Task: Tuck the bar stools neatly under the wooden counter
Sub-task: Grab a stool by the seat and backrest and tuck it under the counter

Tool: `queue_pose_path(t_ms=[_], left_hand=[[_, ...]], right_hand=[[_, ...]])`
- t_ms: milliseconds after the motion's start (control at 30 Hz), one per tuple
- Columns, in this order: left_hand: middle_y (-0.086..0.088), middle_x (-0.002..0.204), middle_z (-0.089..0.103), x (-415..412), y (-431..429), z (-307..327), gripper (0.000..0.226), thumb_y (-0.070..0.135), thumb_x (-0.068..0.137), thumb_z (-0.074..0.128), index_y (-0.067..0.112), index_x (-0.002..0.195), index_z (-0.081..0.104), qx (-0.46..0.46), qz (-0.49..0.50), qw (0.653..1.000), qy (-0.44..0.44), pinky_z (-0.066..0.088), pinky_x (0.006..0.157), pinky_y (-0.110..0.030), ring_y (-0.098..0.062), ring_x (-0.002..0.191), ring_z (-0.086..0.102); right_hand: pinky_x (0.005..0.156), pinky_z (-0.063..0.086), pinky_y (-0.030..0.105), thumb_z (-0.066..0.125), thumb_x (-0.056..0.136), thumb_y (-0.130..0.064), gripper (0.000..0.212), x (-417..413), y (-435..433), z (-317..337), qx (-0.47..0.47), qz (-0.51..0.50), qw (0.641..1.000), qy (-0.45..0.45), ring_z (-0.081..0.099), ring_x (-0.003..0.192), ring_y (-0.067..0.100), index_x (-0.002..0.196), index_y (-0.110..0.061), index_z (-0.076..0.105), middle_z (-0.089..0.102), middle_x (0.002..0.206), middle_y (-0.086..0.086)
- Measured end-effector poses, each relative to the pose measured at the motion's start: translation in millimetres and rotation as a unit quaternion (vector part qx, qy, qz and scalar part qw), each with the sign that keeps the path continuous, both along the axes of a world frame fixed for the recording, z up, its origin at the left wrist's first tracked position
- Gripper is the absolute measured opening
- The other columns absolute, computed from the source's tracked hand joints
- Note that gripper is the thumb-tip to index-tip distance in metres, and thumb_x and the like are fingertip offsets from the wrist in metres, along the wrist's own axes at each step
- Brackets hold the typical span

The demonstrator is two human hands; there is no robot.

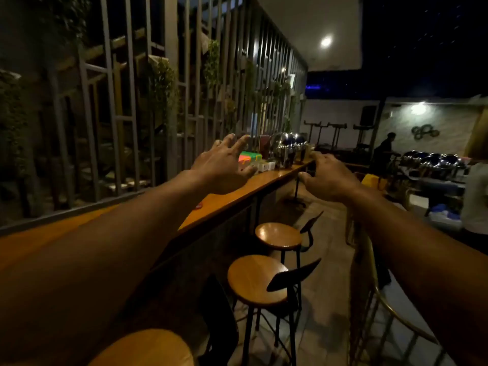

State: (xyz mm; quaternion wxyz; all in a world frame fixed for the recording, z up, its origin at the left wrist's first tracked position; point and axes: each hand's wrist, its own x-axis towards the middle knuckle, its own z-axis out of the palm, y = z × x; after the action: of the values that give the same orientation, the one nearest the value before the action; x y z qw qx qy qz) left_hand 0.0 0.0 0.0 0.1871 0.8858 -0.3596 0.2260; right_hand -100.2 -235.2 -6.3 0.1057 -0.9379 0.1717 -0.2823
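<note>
A long wooden counter (224,198) runs from the lower left away toward the middle. Three bar stools with round wooden seats and dark backrests stand along its right side: the nearest (148,348) at the bottom edge, the middle one (254,280), and the far one (278,235). Both arms are stretched forward above the counter. My left hand (224,166) hovers over the countertop with fingers spread, holding nothing. My right hand (328,177) hangs past the counter's edge, fingers apart and empty. Neither hand touches a stool.
Chafing dishes (287,146) and coloured boxes (249,158) sit at the counter's far end. A metal lattice screen (158,101) lines the left. A gold wire chair (380,299) stands close on the right. A person (384,150) and a table of more chafing dishes (433,161) are beyond.
</note>
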Motion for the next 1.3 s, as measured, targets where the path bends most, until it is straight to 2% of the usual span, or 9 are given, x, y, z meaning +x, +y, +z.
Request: queue_pose_path(t_ms=[367, 533, 667, 767, 867, 967, 1100, 1167, 1300], left_hand=[[-0.004, 0.158, 0.027, -10.2, 34.7, -119.8, 0.073, 0.056, 0.091, 0.051, 0.030, 0.152, 0.021, -0.038, 0.092, 0.987, 0.124, 0.033, 0.107, -0.043, -0.027, 0.140, 0.031], [-0.004, 0.150, 0.041, -19.8, 63.1, -201.7, 0.069, 0.052, 0.090, 0.055, 0.024, 0.148, 0.032, -0.077, 0.135, 0.965, 0.209, 0.041, 0.106, -0.044, -0.023, 0.133, 0.042], [-0.008, 0.148, 0.043, -27.3, 94.1, -268.7, 0.065, 0.049, 0.092, 0.054, 0.020, 0.147, 0.033, -0.085, 0.172, 0.935, 0.298, 0.040, 0.104, -0.040, -0.026, 0.132, 0.043], [-0.010, 0.147, 0.043, -33.2, 119.5, -314.1, 0.062, 0.045, 0.094, 0.053, 0.019, 0.147, 0.034, -0.100, 0.203, 0.913, 0.340, 0.038, 0.100, -0.037, -0.028, 0.132, 0.043], [-0.013, 0.151, 0.039, -32.2, 142.3, -356.0, 0.062, 0.041, 0.096, 0.053, 0.016, 0.149, 0.032, -0.117, 0.260, 0.883, 0.374, 0.035, 0.105, -0.041, -0.033, 0.135, 0.038], [-0.014, 0.153, 0.036, -17.6, 167.6, -398.9, 0.065, 0.041, 0.095, 0.054, 0.013, 0.149, 0.031, -0.121, 0.297, 0.855, 0.407, 0.033, 0.109, -0.043, -0.034, 0.137, 0.036], [-0.014, 0.154, 0.034, 14.2, 200.7, -451.6, 0.070, 0.042, 0.093, 0.058, 0.014, 0.150, 0.029, -0.144, 0.333, 0.815, 0.451, 0.034, 0.109, -0.045, -0.035, 0.138, 0.035], [-0.014, 0.155, 0.031, 27.9, 217.0, -477.4, 0.074, 0.041, 0.092, 0.060, 0.014, 0.151, 0.026, -0.151, 0.363, 0.790, 0.470, 0.034, 0.109, -0.047, -0.037, 0.138, 0.033], [-0.015, 0.157, 0.026, 47.7, 251.5, -527.5, 0.089, 0.048, 0.085, 0.064, 0.019, 0.153, 0.015, -0.133, 0.431, 0.728, 0.515, 0.032, 0.109, -0.059, -0.045, 0.139, 0.027]], right_hand=[[0.075, 0.052, 0.035, 0.056, 0.093, -0.039, 0.040, 18.4, 29.8, -123.6, 0.230, 0.126, 0.954, 0.144, 0.059, 0.097, 0.018, 0.127, -0.019, 0.052, 0.061, 0.109, 0.000], [0.081, 0.047, 0.032, 0.051, 0.098, -0.030, 0.038, 26.4, 59.1, -196.7, 0.330, 0.183, 0.898, 0.226, 0.054, 0.104, 0.019, 0.133, -0.016, 0.048, 0.057, 0.124, 0.009], [0.079, 0.048, 0.035, 0.051, 0.099, -0.028, 0.052, 42.9, 86.5, -254.0, 0.371, 0.167, 0.872, 0.274, 0.055, 0.096, 0.022, 0.145, -0.009, 0.033, 0.051, 0.131, 0.016], [0.096, 0.045, 0.043, 0.054, 0.098, -0.028, 0.063, 58.2, 102.4, -286.9, 0.429, 0.135, 0.849, 0.279, 0.045, 0.125, 0.035, 0.148, -0.006, 0.024, 0.036, 0.151, 0.015], [0.097, 0.047, 0.049, 0.060, 0.094, -0.032, 0.067, 76.1, 108.1, -309.2, 0.490, 0.104, 0.818, 0.282, 0.051, 0.119, 0.036, 0.148, -0.008, 0.027, 0.038, 0.149, 0.012], [0.089, 0.053, 0.054, 0.073, 0.074, -0.048, 0.079, 104.7, 97.8, -341.7, 0.546, 0.090, 0.779, 0.295, 0.057, 0.109, 0.032, 0.139, -0.017, 0.042, 0.052, 0.137, 0.008], [0.079, 0.054, 0.047, 0.070, 0.081, -0.034, 0.052, 125.6, 109.0, -356.9, 0.568, 0.059, 0.758, 0.314, 0.063, 0.103, 0.034, 0.128, -0.015, 0.056, 0.064, 0.121, 0.011], [0.085, 0.055, 0.049, 0.069, 0.083, -0.028, 0.043, 133.7, 111.8, -362.5, 0.569, 0.045, 0.750, 0.335, 0.068, 0.098, 0.035, 0.123, -0.015, 0.060, 0.070, 0.113, 0.013], [0.089, 0.053, 0.054, 0.075, 0.076, -0.028, 0.047, 149.9, 107.9, -378.2, 0.557, 0.003, 0.744, 0.368, 0.070, 0.095, 0.034, 0.121, -0.025, 0.061, 0.072, 0.110, 0.010]])
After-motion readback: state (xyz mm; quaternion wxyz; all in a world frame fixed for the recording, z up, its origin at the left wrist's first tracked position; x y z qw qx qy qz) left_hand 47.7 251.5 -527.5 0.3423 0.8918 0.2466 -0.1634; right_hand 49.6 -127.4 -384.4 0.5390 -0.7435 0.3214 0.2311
